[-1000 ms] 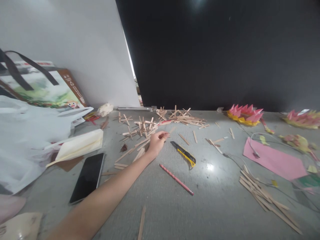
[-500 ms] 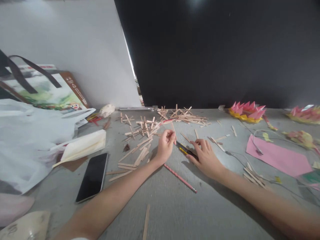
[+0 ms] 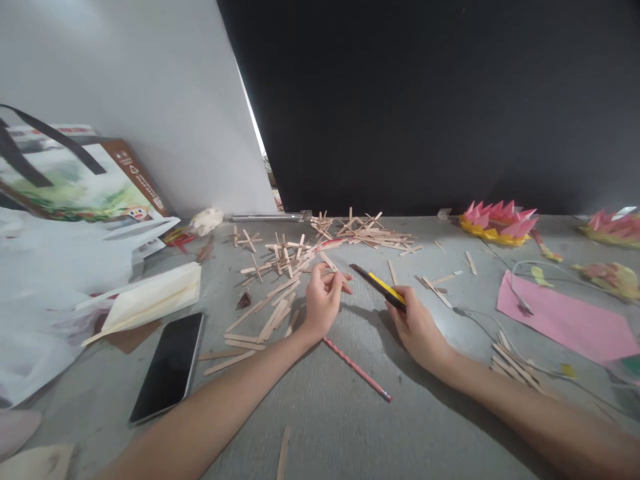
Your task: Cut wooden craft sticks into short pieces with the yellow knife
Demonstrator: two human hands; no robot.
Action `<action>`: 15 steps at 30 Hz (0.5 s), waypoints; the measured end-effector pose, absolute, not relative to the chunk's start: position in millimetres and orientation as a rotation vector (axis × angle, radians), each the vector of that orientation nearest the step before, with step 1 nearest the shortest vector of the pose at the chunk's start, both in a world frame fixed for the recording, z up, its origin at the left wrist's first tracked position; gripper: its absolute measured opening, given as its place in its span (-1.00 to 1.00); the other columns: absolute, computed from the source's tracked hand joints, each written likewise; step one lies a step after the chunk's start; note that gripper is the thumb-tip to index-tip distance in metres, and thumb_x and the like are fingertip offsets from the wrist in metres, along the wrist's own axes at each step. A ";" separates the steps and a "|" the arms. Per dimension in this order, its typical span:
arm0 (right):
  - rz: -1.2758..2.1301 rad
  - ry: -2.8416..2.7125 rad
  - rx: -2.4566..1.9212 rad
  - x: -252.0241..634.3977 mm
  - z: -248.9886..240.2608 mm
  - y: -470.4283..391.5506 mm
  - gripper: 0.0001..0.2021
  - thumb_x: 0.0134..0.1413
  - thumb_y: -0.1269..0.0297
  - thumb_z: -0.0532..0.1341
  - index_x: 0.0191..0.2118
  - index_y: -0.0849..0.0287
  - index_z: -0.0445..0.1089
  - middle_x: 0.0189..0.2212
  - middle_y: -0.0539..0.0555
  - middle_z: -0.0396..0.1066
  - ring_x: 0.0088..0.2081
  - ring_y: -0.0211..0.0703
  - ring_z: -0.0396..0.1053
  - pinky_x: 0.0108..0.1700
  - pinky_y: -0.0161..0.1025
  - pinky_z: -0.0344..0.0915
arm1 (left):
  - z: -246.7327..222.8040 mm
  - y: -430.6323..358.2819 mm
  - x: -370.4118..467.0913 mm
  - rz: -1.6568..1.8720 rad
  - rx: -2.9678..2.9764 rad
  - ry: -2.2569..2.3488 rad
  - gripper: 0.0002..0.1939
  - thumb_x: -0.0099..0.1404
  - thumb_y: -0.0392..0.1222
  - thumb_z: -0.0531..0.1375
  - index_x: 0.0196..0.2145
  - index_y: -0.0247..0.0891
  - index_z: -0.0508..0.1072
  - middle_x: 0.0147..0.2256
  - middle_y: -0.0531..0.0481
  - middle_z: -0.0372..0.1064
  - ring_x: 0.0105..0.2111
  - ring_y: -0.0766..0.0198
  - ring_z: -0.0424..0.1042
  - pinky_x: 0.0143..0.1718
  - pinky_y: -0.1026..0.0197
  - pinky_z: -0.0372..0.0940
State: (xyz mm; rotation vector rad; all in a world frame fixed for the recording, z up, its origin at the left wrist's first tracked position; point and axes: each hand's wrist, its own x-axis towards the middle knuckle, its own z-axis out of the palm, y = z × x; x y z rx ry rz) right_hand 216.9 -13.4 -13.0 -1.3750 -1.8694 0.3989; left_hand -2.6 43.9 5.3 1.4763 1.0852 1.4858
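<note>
Near the middle of the grey table, my left hand [image 3: 324,301] has its fingers closed on a wooden stick [image 3: 329,261], whose end sticks out above the fingertips. To its right, my right hand [image 3: 417,327] grips a yellow and black utility knife [image 3: 380,288], with the dark tip pointing up and left toward my left hand. The knife and the held stick are apart. A pink striped pencil [image 3: 357,370] lies below my left hand. Wooden sticks [image 3: 375,235] are heaped behind my hands, and more lie beside my left forearm.
A black phone [image 3: 169,368], a cream paper packet [image 3: 150,300] and a white plastic bag [image 3: 55,287] lie at left. A pink sheet [image 3: 565,317], a cable [image 3: 475,319] and a pink-yellow paper crown [image 3: 499,223] are at right. A dark panel [image 3: 430,107] stands behind.
The utility knife has been raised from the table in my right hand, which now wraps round its handle. Near the fingertips of my left hand, a stick now shows more clearly. The view has shifted slightly.
</note>
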 end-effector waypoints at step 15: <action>0.515 -2.025 -1.143 214.9 0.5 -21.5 -0.45 0.52 0.26 -0.01 0.52 -0.09 -0.03 0.25 0.15 0.41 0.18 -0.04 0.46 0.15 -0.12 0.45 | 7.5 39.3 -1.7 1.366 1.475 1.149 -0.62 0.38 0.07 0.26 -0.02 -0.19 0.29 -0.30 -0.06 0.64 -0.45 0.20 0.63 -0.44 0.29 0.38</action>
